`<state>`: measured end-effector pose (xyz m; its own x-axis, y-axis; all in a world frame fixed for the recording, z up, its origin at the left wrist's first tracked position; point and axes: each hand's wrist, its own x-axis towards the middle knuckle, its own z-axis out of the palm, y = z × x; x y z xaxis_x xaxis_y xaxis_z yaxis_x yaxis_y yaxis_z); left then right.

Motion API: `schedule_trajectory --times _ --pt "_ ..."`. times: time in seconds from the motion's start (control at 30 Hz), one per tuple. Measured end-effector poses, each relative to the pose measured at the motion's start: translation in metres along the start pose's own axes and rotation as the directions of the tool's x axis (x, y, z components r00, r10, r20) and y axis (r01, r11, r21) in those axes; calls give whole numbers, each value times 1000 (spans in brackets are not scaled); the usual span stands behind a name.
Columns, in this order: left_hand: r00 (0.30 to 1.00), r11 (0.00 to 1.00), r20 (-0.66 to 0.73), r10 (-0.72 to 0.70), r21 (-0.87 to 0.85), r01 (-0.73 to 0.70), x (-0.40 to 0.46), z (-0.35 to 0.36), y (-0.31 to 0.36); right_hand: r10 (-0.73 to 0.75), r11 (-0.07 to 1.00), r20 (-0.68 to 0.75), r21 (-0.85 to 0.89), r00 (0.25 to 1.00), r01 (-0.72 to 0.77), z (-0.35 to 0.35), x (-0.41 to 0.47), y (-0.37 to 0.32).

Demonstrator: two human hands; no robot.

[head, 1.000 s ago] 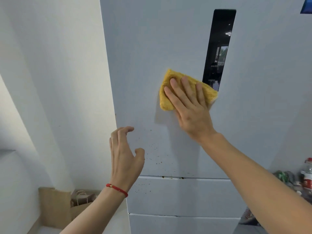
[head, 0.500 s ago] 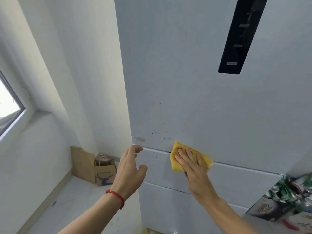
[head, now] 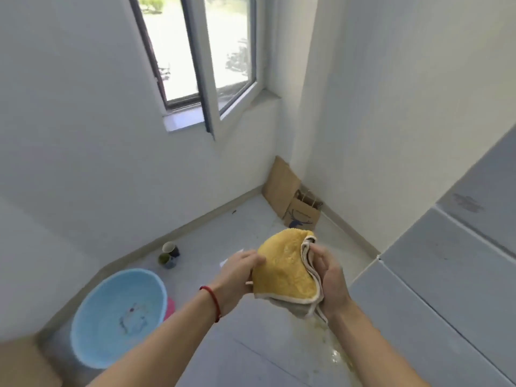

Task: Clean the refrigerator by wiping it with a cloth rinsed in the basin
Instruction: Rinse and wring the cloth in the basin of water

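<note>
Cloth (head: 287,270), yellow with a pale trim and a grey underside, is held in the air between both hands, above the grey floor (head: 251,350) and apart from the refrigerator (head: 446,275), whose grey door panels are seen at the right edge. The left hand (head: 237,275) is closed on the cloth's left side, its thumb laid over the yellow face and its fingers hidden beneath. The right hand (head: 329,277) is clamped on the folded right edge, the trim pinched between thumb and fingers. A red string bracelet (head: 213,301) is worn on the left wrist. The light blue basin (head: 117,317) is set low at the left, well apart from the cloth, with a pink object (head: 171,307) partly hidden behind its rim. Two small cups (head: 169,254) are seen on the floor by the wall. A brown paper bag (head: 303,216) and a flat piece of cardboard (head: 280,185) are propped in the corner under the window (head: 201,51).
</note>
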<state>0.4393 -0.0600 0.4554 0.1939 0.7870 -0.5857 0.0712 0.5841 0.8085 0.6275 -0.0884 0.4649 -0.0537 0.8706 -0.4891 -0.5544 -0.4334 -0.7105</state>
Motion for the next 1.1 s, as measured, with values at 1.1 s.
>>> schedule_trajectory --times 1.1 --pt "607 615 -393 -690 -761 207 150 -569 -413 344 35 454 -881 822 472 276 421 575"
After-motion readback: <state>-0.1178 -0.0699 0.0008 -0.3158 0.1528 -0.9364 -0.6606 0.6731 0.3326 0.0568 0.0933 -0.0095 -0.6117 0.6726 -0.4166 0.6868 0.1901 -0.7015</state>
